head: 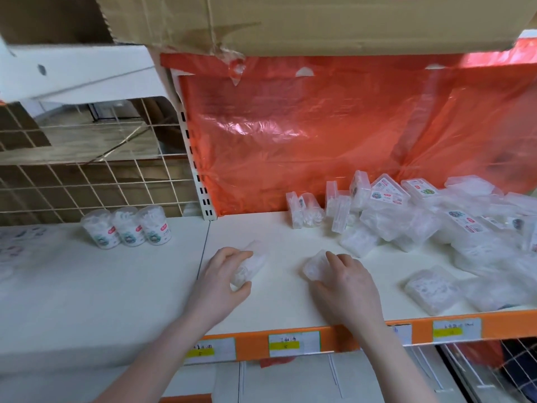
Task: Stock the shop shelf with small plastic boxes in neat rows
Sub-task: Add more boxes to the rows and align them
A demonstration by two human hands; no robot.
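On the white shelf (279, 298) my left hand (223, 274) grips a small clear plastic box (252, 263) lying on the board, thumb on its near end. My right hand (345, 280) holds a second clear box (315, 264) against the shelf a little to the right. A loose pile of small plastic boxes (421, 216) with white contents and labels fills the back right of the shelf. Two boxes (303, 209) stand on edge at the left end of that pile. One flat box (430, 287) lies alone near the front right.
Three round clear tubs (126, 226) stand in a row on the neighbouring shelf to the left. Red plastic sheeting (319, 135) backs the shelf. A cardboard carton (290, 21) hangs overhead. The orange front rail (334, 335) carries price labels. A wire grid (87, 181) is at back left.
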